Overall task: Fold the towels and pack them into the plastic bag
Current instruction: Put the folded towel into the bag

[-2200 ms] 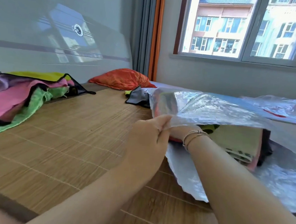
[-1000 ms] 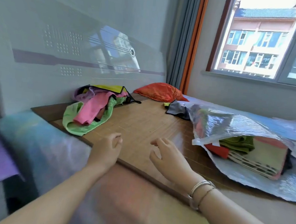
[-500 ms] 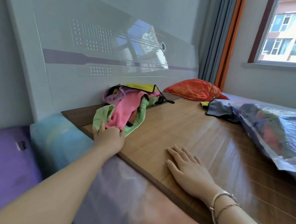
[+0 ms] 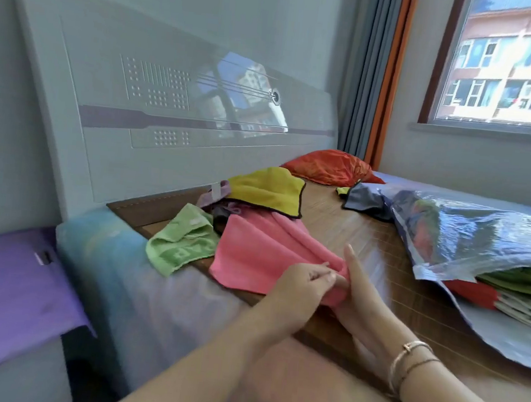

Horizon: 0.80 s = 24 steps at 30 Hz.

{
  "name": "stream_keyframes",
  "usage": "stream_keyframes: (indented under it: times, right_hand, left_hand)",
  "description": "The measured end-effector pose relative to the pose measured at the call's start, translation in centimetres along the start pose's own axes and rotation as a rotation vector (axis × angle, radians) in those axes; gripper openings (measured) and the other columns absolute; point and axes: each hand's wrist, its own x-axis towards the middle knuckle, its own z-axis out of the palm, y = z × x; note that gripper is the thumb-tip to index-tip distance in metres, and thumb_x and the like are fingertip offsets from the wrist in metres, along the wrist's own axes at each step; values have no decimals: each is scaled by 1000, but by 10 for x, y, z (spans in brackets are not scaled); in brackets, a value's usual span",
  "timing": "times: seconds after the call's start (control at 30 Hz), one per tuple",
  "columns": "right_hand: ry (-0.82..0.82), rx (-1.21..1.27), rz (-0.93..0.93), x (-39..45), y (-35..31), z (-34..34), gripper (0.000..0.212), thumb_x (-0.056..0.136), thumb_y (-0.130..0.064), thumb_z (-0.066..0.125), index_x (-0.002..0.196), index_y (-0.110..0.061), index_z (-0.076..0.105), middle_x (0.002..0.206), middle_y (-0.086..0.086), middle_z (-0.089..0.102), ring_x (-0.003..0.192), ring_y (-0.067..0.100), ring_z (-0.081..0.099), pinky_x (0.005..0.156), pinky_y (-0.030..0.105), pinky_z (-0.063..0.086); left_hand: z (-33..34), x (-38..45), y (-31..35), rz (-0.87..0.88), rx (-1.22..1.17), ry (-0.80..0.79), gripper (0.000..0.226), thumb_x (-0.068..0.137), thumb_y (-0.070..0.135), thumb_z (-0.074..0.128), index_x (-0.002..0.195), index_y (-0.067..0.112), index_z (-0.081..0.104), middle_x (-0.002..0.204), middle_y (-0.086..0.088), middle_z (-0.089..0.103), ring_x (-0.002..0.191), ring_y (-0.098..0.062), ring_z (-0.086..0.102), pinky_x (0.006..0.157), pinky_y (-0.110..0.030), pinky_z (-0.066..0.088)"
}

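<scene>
**Spread the pink towel flat before you fold it**

Head view: your left hand (image 4: pixel 303 280) pinches the near corner of the pink towel (image 4: pixel 262 249), fingers curled onto the cloth. Your right hand (image 4: pixel 360 294) lies just beside it with straight fingers, edge against the same bunched corner. The rest of the towel fans away beyond your fingertips, over the bamboo mat (image 4: pixel 379 254). Left of your fingers sits the green towel (image 4: pixel 182 244); beyond them, the yellow towel (image 4: pixel 268 188). The plastic bag (image 4: pixel 468 236), already holding folded towels, lies right of your right hand. Draw the corner toward you, smooth the creases, then match edges squarely.
</scene>
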Motion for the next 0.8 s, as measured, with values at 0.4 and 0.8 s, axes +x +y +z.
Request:
stream_keyframes:
  times: [0.4, 0.8]
  right_hand:
    - [457, -161, -176, -175, -7, -56, 18, 100, -15, 47, 98, -10, 65, 89, 9, 65, 82, 21, 58, 72, 34, 45]
    - [374, -673, -197, -214, -11, -72, 25, 90, -8, 44, 96, -11, 68, 77, 8, 58, 61, 16, 46, 43, 19, 35]
  left_hand:
    - [56, -88, 14, -83, -22, 574, 5, 91, 18, 61, 86, 19, 61, 90, 9, 65, 90, -9, 59, 73, -15, 40]
    - [57, -99, -27, -397, -156, 594, 55, 87, 21, 70, 133, 2, 48, 121, -8, 59, 108, -25, 58, 89, -31, 46]
